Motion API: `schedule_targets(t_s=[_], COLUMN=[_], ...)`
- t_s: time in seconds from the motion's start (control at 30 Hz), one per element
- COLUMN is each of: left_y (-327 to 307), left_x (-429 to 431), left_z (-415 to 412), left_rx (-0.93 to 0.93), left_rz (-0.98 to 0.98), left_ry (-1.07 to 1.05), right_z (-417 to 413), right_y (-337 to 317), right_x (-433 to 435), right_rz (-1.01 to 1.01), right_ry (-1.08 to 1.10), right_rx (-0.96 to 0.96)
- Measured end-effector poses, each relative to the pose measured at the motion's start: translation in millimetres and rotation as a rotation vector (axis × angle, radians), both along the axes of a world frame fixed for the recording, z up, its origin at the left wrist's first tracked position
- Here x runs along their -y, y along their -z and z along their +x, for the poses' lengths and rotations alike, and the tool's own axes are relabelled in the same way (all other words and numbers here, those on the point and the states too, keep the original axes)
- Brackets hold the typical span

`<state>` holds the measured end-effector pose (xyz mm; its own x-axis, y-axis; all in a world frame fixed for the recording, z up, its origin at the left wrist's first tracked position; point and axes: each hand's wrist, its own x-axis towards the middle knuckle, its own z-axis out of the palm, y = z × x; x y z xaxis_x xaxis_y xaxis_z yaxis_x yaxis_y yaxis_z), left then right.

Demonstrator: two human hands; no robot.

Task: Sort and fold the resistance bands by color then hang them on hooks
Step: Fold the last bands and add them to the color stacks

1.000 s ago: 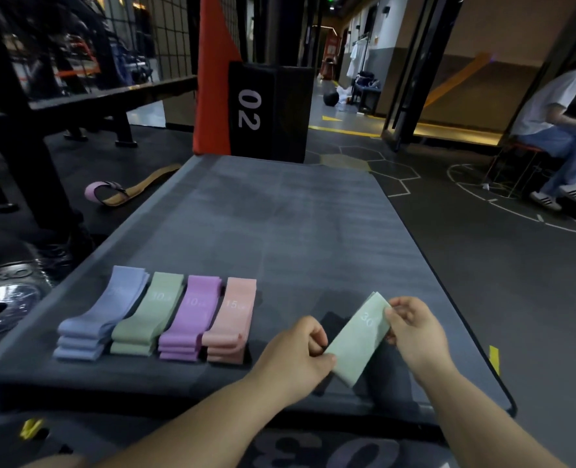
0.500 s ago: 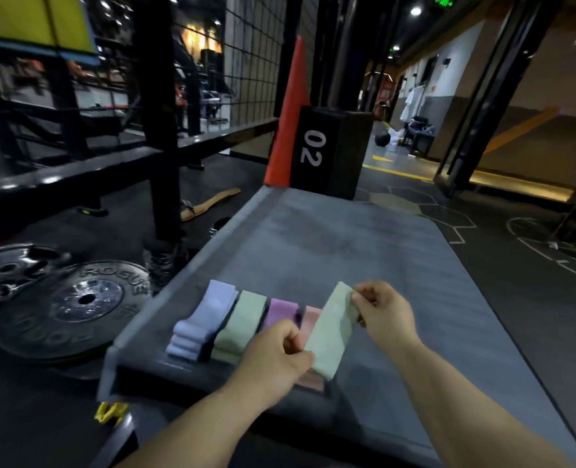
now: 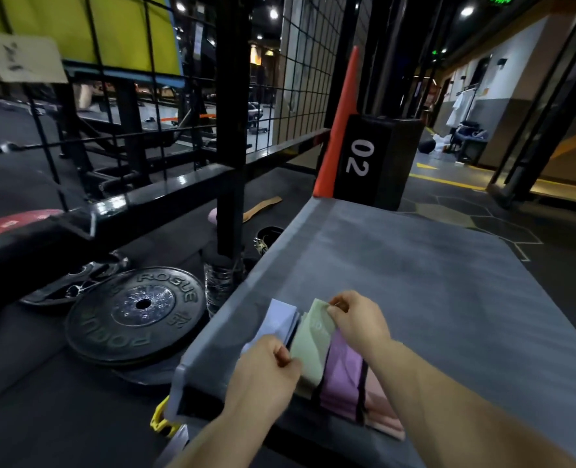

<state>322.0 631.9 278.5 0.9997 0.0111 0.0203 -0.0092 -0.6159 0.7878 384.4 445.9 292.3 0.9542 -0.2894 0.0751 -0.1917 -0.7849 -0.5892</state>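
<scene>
the sorting step seems in hand: the folded green band point(image 3: 310, 346) is held just over the row of stacks at the front left corner of the grey platform point(image 3: 415, 282), between the lilac stack point(image 3: 279, 319) and the purple stack point(image 3: 342, 376). the left hand point(image 3: 266, 373) pinches its near end, the right hand point(image 3: 357, 319) its far end. next it likely needs lowering squarely into that slot, then release. it looks flat, pale and soft, with faint print.

Dim indoor scene lit by small ceiling lamps point(image 3: 273, 13) at upper centre; glare streaks the black rail point(image 3: 165, 194); edges bend and smear, lower corners soft.
</scene>
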Motion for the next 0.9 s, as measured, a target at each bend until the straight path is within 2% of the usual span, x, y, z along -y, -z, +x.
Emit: schedule_targets(t_s=[0.23, 0.43, 0.6, 0.9], left_y=[3, 3, 8, 8], left_x=[0, 6, 7, 8], left_z=[0, -4, -4, -5], left_rx=[0.056, 0.102, 0.073, 0.051], left_rz=[0.103, 0.298, 0.418, 0.415], left_ry=[0.034, 0.114, 0.186, 0.189], right_z=[17, 21, 22, 21], right_y=[14, 25, 32, 30], right_x=[-5, -7, -9, -5], right_rz=[-0.083, -0.254, -0.261, -0.236], right_ry=[-0.034, -0.096, -0.096, -0.104], right_rx=[-0.011, -0.012, -0.026, -0.076])
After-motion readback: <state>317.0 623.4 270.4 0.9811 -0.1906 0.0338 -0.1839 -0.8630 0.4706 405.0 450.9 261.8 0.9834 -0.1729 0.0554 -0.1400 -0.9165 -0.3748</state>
